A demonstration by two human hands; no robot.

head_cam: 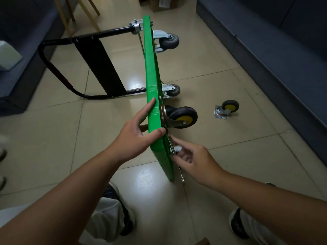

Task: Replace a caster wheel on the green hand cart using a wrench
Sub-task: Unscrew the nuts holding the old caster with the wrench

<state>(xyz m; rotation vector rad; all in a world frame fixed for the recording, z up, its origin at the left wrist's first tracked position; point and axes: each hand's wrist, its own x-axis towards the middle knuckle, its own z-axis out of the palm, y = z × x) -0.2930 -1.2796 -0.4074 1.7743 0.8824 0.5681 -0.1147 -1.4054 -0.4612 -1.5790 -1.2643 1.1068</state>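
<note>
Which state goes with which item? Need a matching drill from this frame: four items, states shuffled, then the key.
Items
1. caster right of the cart
2. yellow-hub caster nearest the hands
3. left hand
4. right hand

States
A. fixed under the green deck
B. pinches the wrench at the deck's underside
C. lies loose on the floor tiles
D. grips the deck's top edge

Pairs: 1-C, 2-A, 3-D, 4-B
</note>
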